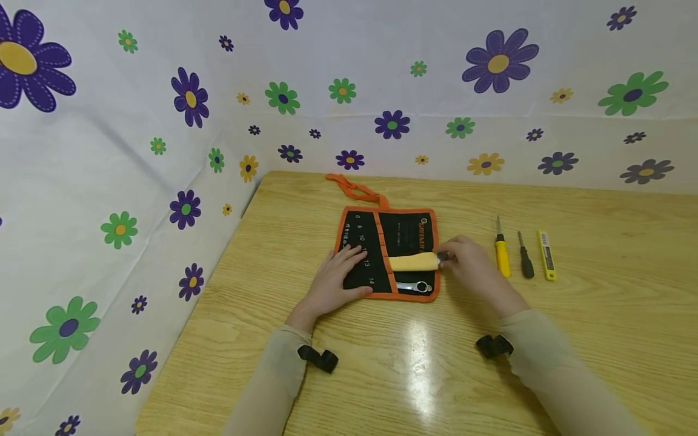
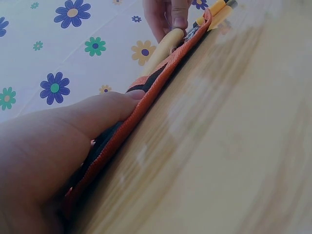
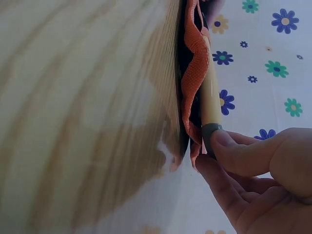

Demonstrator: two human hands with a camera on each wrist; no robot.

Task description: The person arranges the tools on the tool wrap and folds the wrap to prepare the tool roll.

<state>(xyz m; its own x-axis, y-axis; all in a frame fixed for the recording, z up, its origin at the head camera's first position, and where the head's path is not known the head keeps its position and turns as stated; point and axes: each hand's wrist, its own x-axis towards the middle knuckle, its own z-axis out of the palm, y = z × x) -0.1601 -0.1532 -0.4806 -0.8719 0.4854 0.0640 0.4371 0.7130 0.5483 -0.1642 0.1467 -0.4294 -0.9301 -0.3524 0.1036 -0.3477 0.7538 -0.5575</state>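
A black tool pouch point(image 1: 354, 230) with orange edging lies flat on the table, its pockets numbered. On its left half rests my left hand point(image 1: 338, 275), fingers spread over the cloth and thumb point(image 2: 119, 105) on the near orange edge. My right hand point(image 1: 469, 263) pinches the dark grey end point(image 3: 212, 136) of a tool with a thick cream-yellow handle point(image 1: 414, 262). That handle lies across the pouch, its left end at the orange pocket edge; whether it goes inside a pocket I cannot tell. Nearer me, a ring spanner point(image 1: 414, 286) sticks out of the lowest pocket.
To the right lie a yellow-handled screwdriver point(image 1: 502, 254), a dark-handled screwdriver point(image 1: 526, 263) and a slim yellow box with a label point(image 1: 547, 254). An orange strap point(image 1: 357, 191) trails from the pouch's far edge. Flower-printed cloth point(image 1: 382, 72) hangs behind the wooden table point(image 1: 616, 315).
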